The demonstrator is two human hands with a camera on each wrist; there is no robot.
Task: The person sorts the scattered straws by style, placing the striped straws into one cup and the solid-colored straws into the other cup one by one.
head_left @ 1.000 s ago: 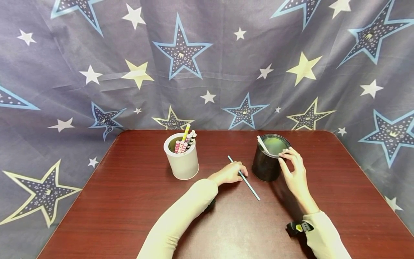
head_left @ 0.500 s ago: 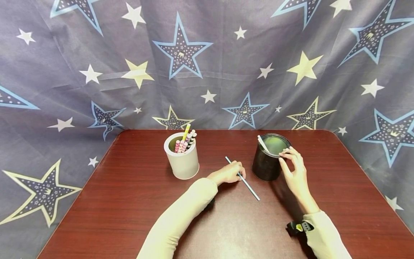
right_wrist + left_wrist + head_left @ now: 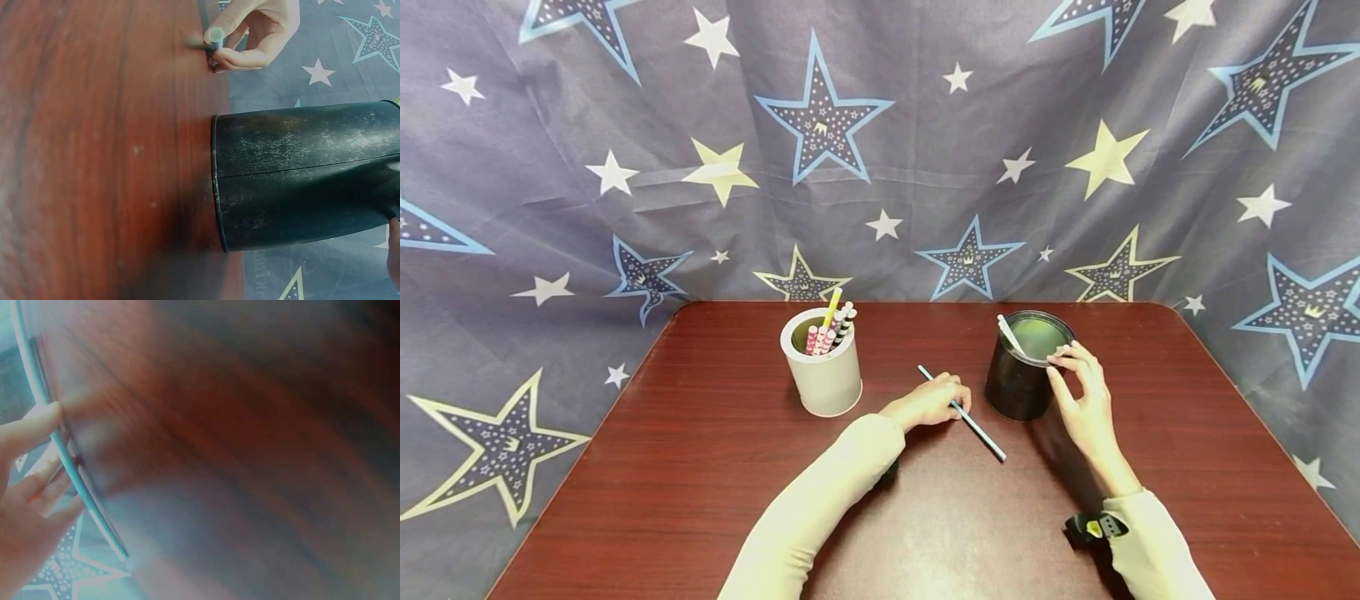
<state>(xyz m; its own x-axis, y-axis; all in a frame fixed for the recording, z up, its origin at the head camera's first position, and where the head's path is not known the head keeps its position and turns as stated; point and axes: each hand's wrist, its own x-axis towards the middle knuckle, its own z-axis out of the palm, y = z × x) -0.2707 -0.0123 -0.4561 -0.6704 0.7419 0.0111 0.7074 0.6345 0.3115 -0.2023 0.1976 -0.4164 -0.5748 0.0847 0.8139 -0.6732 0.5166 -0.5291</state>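
Observation:
A thin light-blue straw [image 3: 962, 413] lies slanted on the dark red table [image 3: 700, 467]. My left hand [image 3: 934, 401] pinches it near its middle; in the left wrist view the fingers [image 3: 37, 428] curl against the straw [image 3: 69, 462]. A black can [image 3: 1021, 371] with a green inside stands to the right, and a white straw [image 3: 1009, 334] leans in it. My right hand [image 3: 1078, 392] grips the can at its rim. The right wrist view shows the can's wall [image 3: 306, 172] and the left hand [image 3: 250, 34] with the straw's end [image 3: 216, 35].
A white cup [image 3: 823, 371] with several patterned straws [image 3: 831, 329] stands left of my left hand. A star-printed cloth [image 3: 880, 150] hangs behind the table and drapes past its edges. A black band [image 3: 1093, 527] sits on my right wrist.
The blue straw's far end has shifted slightly left and up under my left hand. The right hand and the black can have stayed put.

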